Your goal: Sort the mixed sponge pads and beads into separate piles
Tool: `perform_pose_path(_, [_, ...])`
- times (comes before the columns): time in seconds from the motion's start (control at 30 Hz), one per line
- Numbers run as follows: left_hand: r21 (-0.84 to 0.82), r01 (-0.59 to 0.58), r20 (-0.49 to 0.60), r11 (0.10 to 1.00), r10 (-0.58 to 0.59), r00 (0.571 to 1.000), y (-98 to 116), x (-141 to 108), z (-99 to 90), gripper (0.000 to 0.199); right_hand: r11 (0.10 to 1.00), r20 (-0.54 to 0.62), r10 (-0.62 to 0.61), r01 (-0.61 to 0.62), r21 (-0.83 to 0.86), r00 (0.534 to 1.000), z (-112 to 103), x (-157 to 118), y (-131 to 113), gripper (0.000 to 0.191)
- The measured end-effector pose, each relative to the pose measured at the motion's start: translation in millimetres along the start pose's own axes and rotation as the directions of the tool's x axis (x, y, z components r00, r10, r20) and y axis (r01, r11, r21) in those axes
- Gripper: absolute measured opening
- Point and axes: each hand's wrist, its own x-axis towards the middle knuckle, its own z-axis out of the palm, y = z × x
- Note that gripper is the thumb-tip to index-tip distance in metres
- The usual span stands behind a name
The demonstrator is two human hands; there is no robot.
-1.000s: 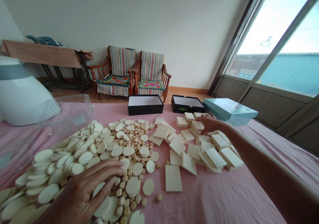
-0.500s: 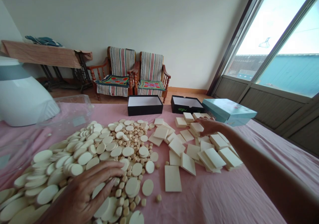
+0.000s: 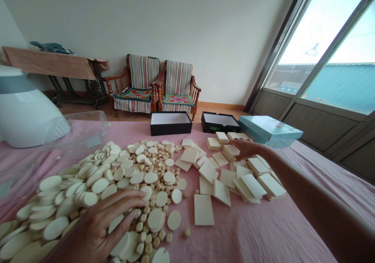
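My left hand (image 3: 108, 218) lies palm down on a wide heap of round wooden discs (image 3: 99, 185), its fingers stretched out and thumb apart. Under its fingertips are a disc and several small wooden cubes (image 3: 148, 238) mixed along the heap's right side. Farther off, my right hand (image 3: 245, 148) reaches over the back of a spread of square wooden tiles (image 3: 204, 210). Its fingers extend across a small stack of tiles (image 3: 231, 151) and touch it; their undersides are hidden. No tile is lifted off the pile.
Two black open boxes (image 3: 170, 128) (image 3: 220, 123) stand at the cloth's far edge, beside a light blue box (image 3: 269, 129). At left are a white jug (image 3: 27, 114) and a clear plastic container (image 3: 82, 132). Two wooden armchairs (image 3: 143, 84) stand beyond the pink cloth (image 3: 243, 231).
Both hands stay in place, and the discs, cubes and tiles lie as before. Only the camera view has shifted very slightly.
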Motion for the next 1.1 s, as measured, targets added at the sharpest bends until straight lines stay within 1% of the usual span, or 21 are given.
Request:
perform_pose_path(0.23, [0.012, -0.018, -0.008, 1.0, 0.018, 1.0, 1.6, 0.3, -1.0, 0.024, 1.0, -0.012, -0.011, 0.011, 0.008, 1.0, 2.2, -1.4, -2.4, 0.092])
perform_pose_path(0.33, [0.027, -0.032, -0.009, 0.999, 0.032, 0.999, 2.7, 2.9, -3.6, 0.024, 0.999, -0.012, -0.021, 0.021, 0.043, 1.0, 1.3, -3.8, 1.0, 0.094])
perform_pose_path(0.4, [0.036, -0.044, -0.011, 0.998, 0.045, 0.999, 3.7, 4.6, -5.5, 0.024, 0.995, -0.013, -0.052, 0.053, 0.081, 0.999, -1.7, -6.8, 4.8, 0.094])
perform_pose_path(0.43, [0.038, -0.048, -0.014, 0.998, 0.049, 0.999, 4.3, 5.3, -6.2, 0.023, 0.993, -0.033, -0.064, 0.067, 0.097, 0.997, -3.8, -8.9, 5.9, 0.092])
perform_pose_path(0.5, [0.038, -0.051, -0.021, 0.998, 0.052, 0.998, 5.3, 6.3, -7.0, 0.023, 0.991, -0.124, -0.062, 0.075, 0.11, 0.99, -8.3, -14.1, 3.8, 0.083])
perform_pose_path(0.57, [0.035, -0.049, -0.029, 0.998, 0.05, 0.998, 6.0, 7.0, -7.3, 0.022, 0.989, -0.219, -0.084, 0.109, 0.104, 0.972, -11.3, -20.3, -6.5, 0.067])
perform_pose_path(0.6, [0.032, -0.049, -0.029, 0.998, 0.05, 0.998, 6.1, 7.3, -7.4, 0.022, 0.984, -0.242, -0.125, 0.152, 0.098, 0.962, -11.5, -23.5, -14.8, 0.06])
perform_pose_path(0.67, [0.027, -0.052, -0.017, 0.998, 0.053, 0.998, 6.0, 7.8, -8.0, 0.023, 0.961, -0.246, -0.239, 0.265, 0.078, 0.939, -8.7, -29.2, -35.3, 0.051])
perform_pose_path(0.73, [0.025, -0.058, 0.004, 0.998, 0.058, 0.998, 5.7, 8.3, -8.7, 0.024, 0.943, -0.229, -0.312, 0.329, 0.04, 0.922, -2.2, -32.4, -56.5, 0.047])
perform_pose_path(0.8, [0.025, -0.06, 0.015, 0.998, 0.06, 0.998, 5.4, 8.8, -9.1, 0.024, 0.938, -0.205, -0.338, 0.347, 0.007, 0.919, 5.5, -31.8, -73.5, 0.047])
perform_pose_path(0.87, [0.021, -0.055, 0.009, 0.998, 0.055, 0.998, 5.2, 9.0, -8.8, 0.023, 0.935, -0.178, -0.348, 0.354, -0.001, 0.92, 11.9, -27.4, -83.9, 0.052])
perform_pose_path(0.97, [0.018, -0.046, -0.003, 0.999, 0.046, 0.999, 4.5, 8.3, -7.6, 0.023, 0.936, -0.142, -0.348, 0.353, 0.005, 0.926, 16.0, -17.7, -89.3, 0.06])
perform_pose_path(1.1, [0.018, -0.043, 0.004, 0.999, 0.043, 0.999, 2.0, 6.4, -6.1, 0.024, 0.939, -0.12, -0.342, 0.343, -0.013, 0.932, 11.5, -12.1, -92.6, 0.055])
